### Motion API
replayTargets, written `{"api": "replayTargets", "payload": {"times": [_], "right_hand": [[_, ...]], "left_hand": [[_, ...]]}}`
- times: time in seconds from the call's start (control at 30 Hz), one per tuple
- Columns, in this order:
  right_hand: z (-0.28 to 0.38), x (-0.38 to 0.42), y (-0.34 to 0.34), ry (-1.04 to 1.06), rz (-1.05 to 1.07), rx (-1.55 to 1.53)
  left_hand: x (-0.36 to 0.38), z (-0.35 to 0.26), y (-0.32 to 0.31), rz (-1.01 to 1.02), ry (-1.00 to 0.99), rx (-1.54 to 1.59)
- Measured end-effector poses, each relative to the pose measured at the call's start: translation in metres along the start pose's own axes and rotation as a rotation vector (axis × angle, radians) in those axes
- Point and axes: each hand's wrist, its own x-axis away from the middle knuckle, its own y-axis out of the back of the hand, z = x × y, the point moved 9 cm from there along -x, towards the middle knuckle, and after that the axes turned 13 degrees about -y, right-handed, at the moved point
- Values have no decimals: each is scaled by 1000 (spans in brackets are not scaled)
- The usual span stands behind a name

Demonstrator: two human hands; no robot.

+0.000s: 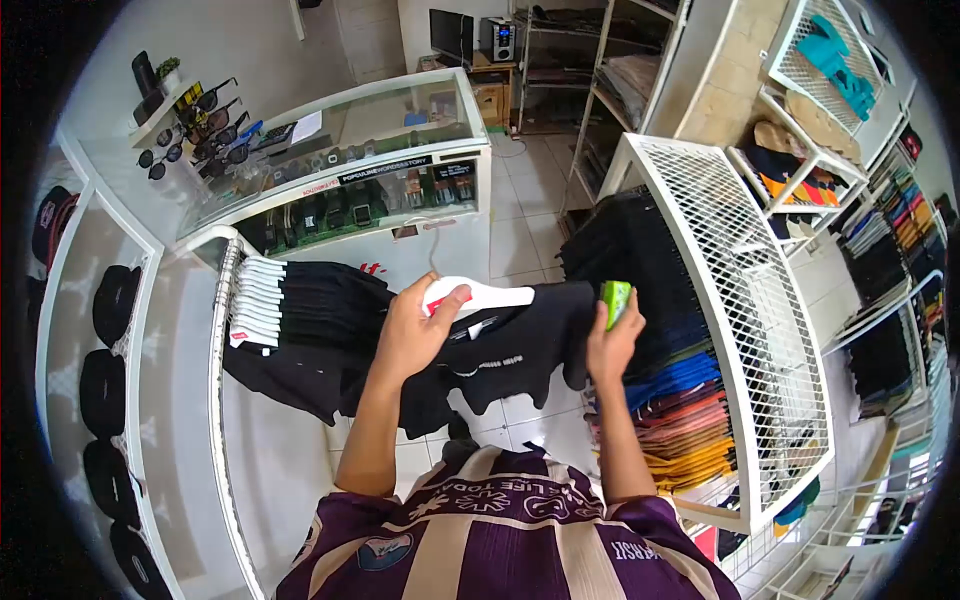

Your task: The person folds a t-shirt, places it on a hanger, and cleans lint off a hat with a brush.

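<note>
My left hand (412, 335) grips a white clothes hanger (495, 297) near its middle, thumb on top beside a red mark. From this hanger hangs a black shirt (515, 350) with small pale lettering, spread out in front of me. At the shirt's far right edge, my right hand (612, 348) is closed around a small bright green object (617, 300) with a light-coloured mark; I cannot tell what kind of thing it is. Left of my hands, more black shirts (325, 300) hang in a row on white hangers (262, 300).
A white rail (220, 420) runs along the left. Ahead stands a glass display case (400, 150) with goods inside. On the right, a white mesh-topped rack (790, 400) stands over folded colored clothes (680, 425). Black caps (110, 400) line the left wall.
</note>
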Motion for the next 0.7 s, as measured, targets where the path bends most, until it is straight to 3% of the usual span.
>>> {"api": "replayTargets", "payload": {"times": [0.07,0.13,0.2,0.27,0.33,0.4,0.43,0.47,0.53,0.6,0.7], "right_hand": [[-56,-11,34,-30,-61,7],[-50,2,74,-33,-63,-65],[-22,27,91,116,-32,-146],[10,61,87,303,126,-194],[25,86,75,290,417,-189],[-7,77,65,400,214,-205],[-25,61,64,344,103,-209],[-45,45,59,109,150,-192],[-82,22,55,-65,149,-88],[-78,20,77,24,54,-173],[-3,49,110,213,123,-336]], "left_hand": [[17,3,-11,-49,-28,103],[37,3,-32,-20,50,135],[57,2,-50,-29,152,99],[68,-5,-70,-22,171,116],[84,-18,-79,-23,169,129],[90,-27,-78,-61,181,183],[91,-31,-71,-81,153,151],[91,-34,-66,-96,140,141],[97,-37,-52,-187,140,150],[99,-42,-44,-193,123,123],[108,-50,-51,-175,133,116]]}}
